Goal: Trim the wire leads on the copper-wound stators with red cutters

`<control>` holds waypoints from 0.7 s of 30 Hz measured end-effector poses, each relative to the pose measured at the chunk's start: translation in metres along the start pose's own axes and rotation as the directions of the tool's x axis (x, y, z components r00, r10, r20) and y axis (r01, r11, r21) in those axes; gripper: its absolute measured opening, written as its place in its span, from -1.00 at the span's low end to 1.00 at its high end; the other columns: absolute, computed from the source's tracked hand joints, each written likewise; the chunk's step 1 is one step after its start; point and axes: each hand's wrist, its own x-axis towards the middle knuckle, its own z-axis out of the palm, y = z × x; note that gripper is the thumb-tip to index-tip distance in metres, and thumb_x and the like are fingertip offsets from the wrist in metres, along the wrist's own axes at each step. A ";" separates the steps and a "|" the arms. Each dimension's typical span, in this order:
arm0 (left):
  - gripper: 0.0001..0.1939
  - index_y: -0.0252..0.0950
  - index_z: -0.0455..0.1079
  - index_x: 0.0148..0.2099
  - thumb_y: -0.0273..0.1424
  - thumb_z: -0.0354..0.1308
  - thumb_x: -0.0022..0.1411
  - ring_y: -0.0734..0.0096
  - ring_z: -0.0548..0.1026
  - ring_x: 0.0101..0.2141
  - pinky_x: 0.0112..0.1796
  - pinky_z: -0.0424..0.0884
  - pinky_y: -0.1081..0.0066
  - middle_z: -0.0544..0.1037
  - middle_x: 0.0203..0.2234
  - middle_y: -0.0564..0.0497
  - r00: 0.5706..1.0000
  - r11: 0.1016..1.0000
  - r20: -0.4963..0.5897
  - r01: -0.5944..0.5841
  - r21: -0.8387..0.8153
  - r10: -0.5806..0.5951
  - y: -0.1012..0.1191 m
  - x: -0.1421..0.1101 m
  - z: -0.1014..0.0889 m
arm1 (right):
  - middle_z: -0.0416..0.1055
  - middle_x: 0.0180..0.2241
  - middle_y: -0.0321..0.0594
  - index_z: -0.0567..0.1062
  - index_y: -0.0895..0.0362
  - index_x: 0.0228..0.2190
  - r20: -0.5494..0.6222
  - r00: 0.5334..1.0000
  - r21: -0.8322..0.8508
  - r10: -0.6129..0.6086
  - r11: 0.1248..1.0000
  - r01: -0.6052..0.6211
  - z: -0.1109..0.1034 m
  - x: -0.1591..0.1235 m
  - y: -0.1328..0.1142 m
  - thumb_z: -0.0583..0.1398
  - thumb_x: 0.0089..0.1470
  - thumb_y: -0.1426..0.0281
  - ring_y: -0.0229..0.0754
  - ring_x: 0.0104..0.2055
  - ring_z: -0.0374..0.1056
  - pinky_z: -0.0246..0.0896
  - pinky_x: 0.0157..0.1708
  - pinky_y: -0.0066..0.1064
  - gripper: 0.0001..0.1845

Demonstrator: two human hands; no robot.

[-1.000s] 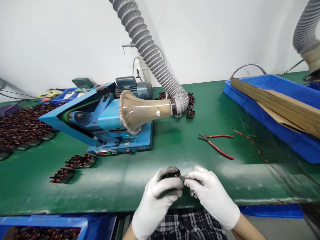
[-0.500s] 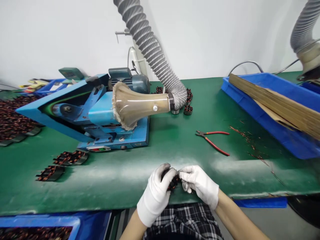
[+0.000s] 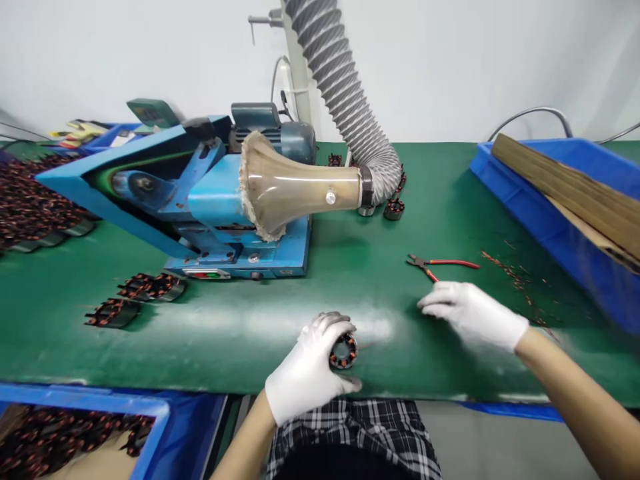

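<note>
My left hand, in a white glove, grips a small round stator with copper windings near the front edge of the green table. My right hand, also gloved, lies flat and empty on the table further right, fingers stretched toward the red-handled pliers, fingertips right beside one handle.
A blue machine with a tan funnel hood and grey ribbed hose stands at the back. Loose stators lie at the left, more in a blue bin below. A blue tray holding cardboard sits at the right.
My right hand let go of the stator and moved right and forward to the pliers. My left hand kept hold of the stator. The view shifted slightly.
</note>
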 end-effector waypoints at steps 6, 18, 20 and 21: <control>-0.83 -0.19 0.31 -0.17 -0.47 0.05 0.16 0.19 0.27 -0.04 -0.08 0.24 0.15 0.30 -0.02 -0.01 0.998 0.984 0.029 0.048 0.170 -0.054 0.028 0.009 0.007 | 0.27 -0.05 0.13 0.27 0.28 0.01 -0.453 0.820 -0.359 0.350 0.770 -0.527 0.016 0.018 0.038 0.13 -0.04 0.01 0.16 -0.04 0.19 0.07 -0.09 -0.12 -0.27; -0.82 -0.23 0.35 -0.29 -0.41 -0.08 0.26 0.31 0.33 -0.31 -0.30 0.24 0.33 0.38 -0.38 0.03 0.993 0.967 0.025 0.103 0.232 -0.112 0.026 0.017 0.017 | 0.30 -0.57 -0.27 0.30 0.20 -0.21 0.310 0.763 0.639 0.567 0.470 -0.609 0.037 -0.035 -0.068 0.03 -0.07 0.15 -0.16 -0.54 0.24 0.18 -0.49 -0.37 -0.55; -0.82 -0.22 0.35 -0.29 -0.41 -0.08 0.26 0.30 0.32 -0.31 -0.29 0.24 0.33 0.38 -0.37 0.02 0.992 0.968 0.025 0.114 0.225 -0.122 0.026 0.017 0.018 | 0.26 -0.57 -0.28 0.32 0.20 -0.33 0.520 0.760 0.669 0.390 0.367 -0.646 0.040 -0.048 -0.088 0.06 -0.10 0.11 -0.21 -0.55 0.19 0.16 -0.50 -0.38 -0.59; -0.83 -0.22 0.35 -0.29 -0.41 -0.08 0.26 0.30 0.33 -0.30 -0.28 0.24 0.33 0.37 -0.37 0.02 0.992 0.968 0.027 0.118 0.220 -0.127 0.026 0.017 0.018 | 0.25 -0.55 -0.28 0.33 0.19 -0.38 0.552 0.764 0.669 0.335 0.368 -0.645 0.041 -0.052 -0.096 0.07 -0.10 0.12 -0.22 -0.53 0.16 0.15 -0.47 -0.39 -0.62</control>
